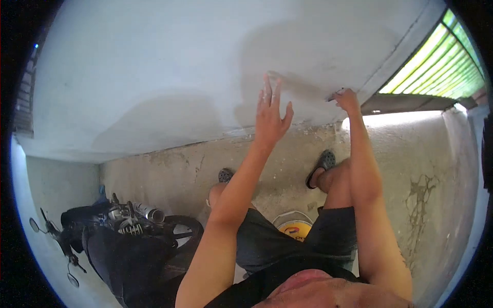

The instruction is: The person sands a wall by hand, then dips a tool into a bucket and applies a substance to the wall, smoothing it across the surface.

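My left hand (272,110) is raised in front of the pale wall (169,61), its fingers stretched out and apart, with white dust on them. Nothing is in it, and the fingertips are at or very near the wall; contact is not certain. Farther right, my right hand (346,98) is bent against the lower wall near its corner. Its fingers are closed on a small dark flat piece (331,97), whose kind I cannot make out. White dust coats these fingers too.
Between my legs is a bucket (297,229) with yellow on it. A motorcycle (128,220) stands at the left on the concrete floor (169,169). At the right is a barred opening (431,66) with bright green light behind.
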Demonstrator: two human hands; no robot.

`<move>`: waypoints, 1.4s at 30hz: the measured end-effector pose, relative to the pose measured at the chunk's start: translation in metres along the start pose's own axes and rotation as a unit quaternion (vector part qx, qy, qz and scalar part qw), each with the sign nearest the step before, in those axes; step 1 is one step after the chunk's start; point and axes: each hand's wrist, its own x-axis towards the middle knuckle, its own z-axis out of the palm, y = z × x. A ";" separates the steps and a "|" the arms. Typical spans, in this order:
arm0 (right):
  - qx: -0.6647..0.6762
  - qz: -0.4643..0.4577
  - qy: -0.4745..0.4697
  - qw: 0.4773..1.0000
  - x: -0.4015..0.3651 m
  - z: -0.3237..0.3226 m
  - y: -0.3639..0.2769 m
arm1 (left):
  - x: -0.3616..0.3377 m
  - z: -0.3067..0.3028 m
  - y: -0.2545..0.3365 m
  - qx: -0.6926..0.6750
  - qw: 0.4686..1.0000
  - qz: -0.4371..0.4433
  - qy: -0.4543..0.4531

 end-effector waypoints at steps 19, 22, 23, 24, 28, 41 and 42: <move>0.216 -0.041 -0.111 0.969 -0.015 0.020 -0.041 | -0.001 -0.009 -0.006 0.010 1.000 -0.007 0.021; 0.007 -0.109 -0.115 0.987 0.023 0.042 -0.003 | -0.002 -0.009 -0.007 0.008 1.000 -0.019 0.010; 0.010 -0.107 -0.113 0.988 0.023 0.043 -0.001 | -0.002 -0.008 -0.006 0.007 1.000 -0.016 0.008; 0.000 -0.063 -0.091 0.994 0.006 0.037 -0.022 | -0.003 -0.008 -0.007 0.004 1.000 -0.013 0.010; 0.187 -0.078 -0.082 0.976 -0.019 0.043 -0.054 | -0.003 -0.013 -0.007 0.015 1.000 -0.011 0.011; 0.039 -0.126 -0.045 0.990 -0.034 0.073 -0.075 | -0.010 -0.008 -0.003 0.006 0.999 -0.017 -0.031; -0.071 -0.135 0.024 0.988 -0.037 0.082 -0.076 | -0.010 -0.008 -0.003 0.008 0.999 -0.017 -0.030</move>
